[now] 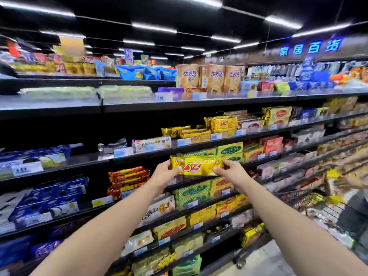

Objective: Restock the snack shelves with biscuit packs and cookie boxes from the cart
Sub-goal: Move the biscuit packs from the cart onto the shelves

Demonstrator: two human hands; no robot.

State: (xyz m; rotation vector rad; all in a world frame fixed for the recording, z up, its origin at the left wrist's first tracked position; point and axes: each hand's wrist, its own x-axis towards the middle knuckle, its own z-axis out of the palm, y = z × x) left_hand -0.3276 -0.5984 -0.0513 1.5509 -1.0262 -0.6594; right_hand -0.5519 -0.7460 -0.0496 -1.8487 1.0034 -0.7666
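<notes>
Between both hands, biscuit pack [196, 166]: yellow, red "3+2" print, held level before the shelves [139, 157], green packs [230, 149] just behind; contact with the shelf edge impossible to tell.
Left hand [162, 174]: grip clamped on the pack's left end, thumb in front, fingers hidden behind the wrapper.
Right hand [232, 171]: grip clamped on the right end, fingers hidden too.
Matching yellow packs [223, 123]: one shelf up, to the right.
Cart [298, 198]: far right, blurred, partly cut off.
Second person's hand [353, 183]: right edge, blurred.
Price tags [160, 97]: mostly illegible.
</notes>
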